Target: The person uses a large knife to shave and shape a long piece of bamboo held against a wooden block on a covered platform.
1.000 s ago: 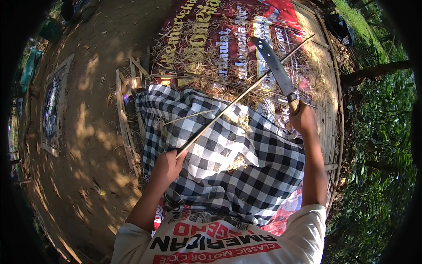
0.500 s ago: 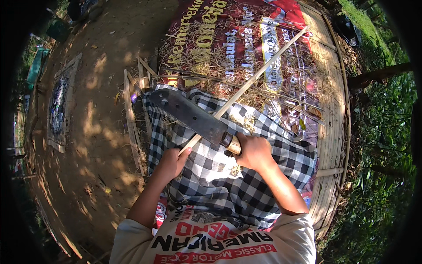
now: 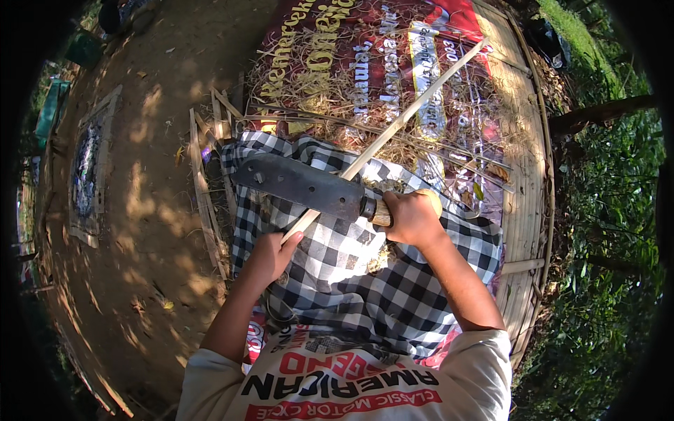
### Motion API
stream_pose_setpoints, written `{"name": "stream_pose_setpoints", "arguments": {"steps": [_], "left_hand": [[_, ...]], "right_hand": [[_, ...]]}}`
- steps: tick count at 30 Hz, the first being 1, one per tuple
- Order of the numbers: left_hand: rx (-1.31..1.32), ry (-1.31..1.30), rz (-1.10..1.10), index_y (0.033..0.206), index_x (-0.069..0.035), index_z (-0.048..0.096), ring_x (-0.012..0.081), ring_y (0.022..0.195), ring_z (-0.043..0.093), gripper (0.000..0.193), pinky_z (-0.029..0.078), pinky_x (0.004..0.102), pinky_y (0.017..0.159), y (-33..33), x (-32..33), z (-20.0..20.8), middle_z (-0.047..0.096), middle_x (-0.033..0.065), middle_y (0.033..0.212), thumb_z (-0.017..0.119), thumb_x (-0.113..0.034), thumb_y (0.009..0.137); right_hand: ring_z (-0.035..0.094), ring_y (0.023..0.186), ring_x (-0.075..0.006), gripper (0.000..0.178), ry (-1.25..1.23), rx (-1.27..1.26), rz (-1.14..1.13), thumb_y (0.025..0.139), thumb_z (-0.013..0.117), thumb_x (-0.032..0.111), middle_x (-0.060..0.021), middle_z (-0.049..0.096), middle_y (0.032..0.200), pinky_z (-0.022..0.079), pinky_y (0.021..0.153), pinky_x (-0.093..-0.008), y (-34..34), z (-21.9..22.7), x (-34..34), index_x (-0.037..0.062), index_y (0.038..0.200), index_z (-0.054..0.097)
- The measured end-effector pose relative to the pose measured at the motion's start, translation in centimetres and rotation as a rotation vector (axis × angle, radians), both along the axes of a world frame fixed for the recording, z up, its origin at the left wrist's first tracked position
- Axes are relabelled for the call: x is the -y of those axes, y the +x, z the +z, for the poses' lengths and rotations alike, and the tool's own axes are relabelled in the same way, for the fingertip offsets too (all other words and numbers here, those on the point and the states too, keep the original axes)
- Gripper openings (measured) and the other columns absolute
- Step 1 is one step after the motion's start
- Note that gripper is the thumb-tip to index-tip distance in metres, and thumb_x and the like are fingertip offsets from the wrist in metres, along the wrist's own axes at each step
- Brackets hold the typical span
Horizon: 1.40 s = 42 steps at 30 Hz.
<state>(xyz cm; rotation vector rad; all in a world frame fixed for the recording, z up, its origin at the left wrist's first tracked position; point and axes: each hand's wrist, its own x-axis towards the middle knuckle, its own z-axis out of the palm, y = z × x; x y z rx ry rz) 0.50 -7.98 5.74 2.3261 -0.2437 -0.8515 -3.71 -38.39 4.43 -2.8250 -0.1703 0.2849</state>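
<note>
My right hand (image 3: 414, 219) is wrapped round the wooden handle of a broad, dark machete (image 3: 298, 186). Its blade points left and lies across a long pale bamboo strip (image 3: 400, 121). The near end of that strip is gripped in my left hand (image 3: 274, 254), thumb along it. From there the strip slants up and away to the far right. Beneath both hands a black-and-white checked cloth (image 3: 414, 312) covers my lap, with small shavings on it. The blade hides a short stretch of the strip.
A red printed banner (image 3: 460, 17) strewn with curly shavings (image 3: 316, 88) spreads ahead over a bamboo platform (image 3: 523, 231). Several thin strips (image 3: 203, 200) rest at its left edge. Bare dirt ground (image 3: 144, 281) is on the left, with a framed panel (image 3: 93, 165); green plants (image 3: 597, 295) grow at right.
My right hand has shifted slightly right and up, and the machete blade has turned closer to level across the strip. The left hand keeps its hold on the bamboo strip.
</note>
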Motion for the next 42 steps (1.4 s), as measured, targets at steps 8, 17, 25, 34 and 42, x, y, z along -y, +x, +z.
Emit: {"name": "stream_pose_setpoints", "arguments": {"steps": [8, 17, 25, 34, 42], "left_hand": [[-0.013, -0.014, 0.011, 0.072, 0.007, 0.055, 0.0159, 0.053, 0.038, 0.057, 0.038, 0.0371, 0.053, -0.2, -0.1, 0.4, 0.044, 0.0127, 0.052, 0.051, -0.044, 0.096], [-0.056, -0.002, 0.022, 0.071, 0.007, 0.054, 0.017, 0.052, 0.035, 0.057, 0.037, 0.0376, 0.051, 0.0, -0.2, 0.6, 0.04, 0.0116, 0.052, 0.052, -0.045, 0.096], [-0.063, 0.024, -0.008, 0.072, 0.008, 0.057, 0.0153, 0.053, 0.035, 0.059, 0.037, 0.0365, 0.051, 0.6, 0.2, 1.1, 0.042, 0.0113, 0.051, 0.052, -0.046, 0.096], [0.018, 0.05, 0.006, 0.072, 0.008, 0.059, 0.041, 0.051, 0.05, 0.059, 0.041, 0.0424, 0.052, 0.0, 0.4, 0.8, 0.051, 0.0248, 0.056, 0.051, -0.045, 0.096], [0.004, 0.041, 0.005, 0.073, 0.008, 0.06, 0.0428, 0.057, 0.054, 0.06, 0.042, 0.0435, 0.054, -0.1, -0.3, 0.6, 0.053, 0.0252, 0.059, 0.05, -0.047, 0.096]], "right_hand": [[0.066, 0.067, -0.0307, 0.039, -0.036, 0.017, 0.03, 0.06, 0.068, 0.022, -0.0141, 0.066, 0.073, 0.051, 0.06, -0.039, 0.2, 0.5, 0.4, 0.0037, 0.093, 0.057], [0.066, 0.063, -0.0325, 0.031, -0.155, 0.064, -0.069, 0.064, 0.069, 0.025, -0.0142, 0.066, 0.068, 0.052, 0.06, -0.0406, 0.3, 0.6, 3.4, 0.0092, 0.09, 0.062], [0.066, 0.065, -0.0376, 0.025, -0.153, 0.149, -0.323, 0.066, 0.066, 0.02, -0.0201, 0.066, 0.071, 0.055, 0.06, -0.0445, -0.4, 0.8, 9.4, 0.0061, 0.086, 0.062], [0.066, 0.064, -0.0348, 0.03, -0.055, -0.076, -0.087, 0.067, 0.062, 0.018, -0.0174, 0.065, 0.07, 0.053, 0.061, -0.043, 0.7, 3.8, 0.7, 0.0018, 0.092, 0.057], [0.066, 0.066, -0.0323, 0.027, -0.128, 0.058, -0.041, 0.066, 0.06, 0.016, -0.0158, 0.066, 0.074, 0.052, 0.059, -0.041, 1.5, 2.0, 3.4, 0.0026, 0.09, 0.058]]}}
